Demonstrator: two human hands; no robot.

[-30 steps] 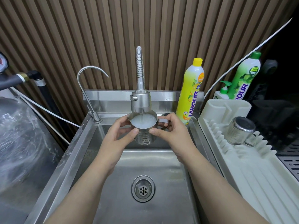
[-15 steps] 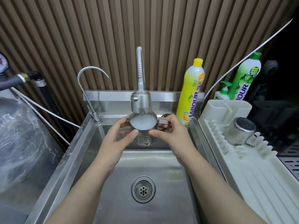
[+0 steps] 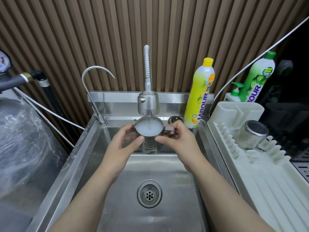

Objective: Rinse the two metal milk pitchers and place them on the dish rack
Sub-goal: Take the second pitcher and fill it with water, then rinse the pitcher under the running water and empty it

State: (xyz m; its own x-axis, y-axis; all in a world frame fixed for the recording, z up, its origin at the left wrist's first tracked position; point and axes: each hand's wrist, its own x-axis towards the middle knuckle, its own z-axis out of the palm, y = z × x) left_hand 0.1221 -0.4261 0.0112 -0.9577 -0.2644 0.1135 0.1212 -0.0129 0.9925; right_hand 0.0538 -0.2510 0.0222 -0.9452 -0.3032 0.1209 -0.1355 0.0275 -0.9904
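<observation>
A small metal milk pitcher [image 3: 149, 144] is held upright over the sink, right under the spray tap [image 3: 148, 104]. Water runs into it and it is nearly full of cloudy white water. My left hand [image 3: 124, 141] grips its left side, thumb at the front. My right hand [image 3: 177, 139] grips its right side at the handle. The second metal pitcher [image 3: 252, 137] lies upside down on the white dish rack [image 3: 267, 178] at the right.
The steel sink [image 3: 167, 206] has a drain [image 3: 149, 195] in the middle. A thin gooseneck tap [image 3: 93, 91] stands at its back left. A yellow soap bottle [image 3: 200, 94], a green one [image 3: 257, 79] and a pump bottle [image 3: 235, 94] stand behind.
The water level in the pitcher has risen a little. Both hands and the pitcher have stayed in place under the tap.
</observation>
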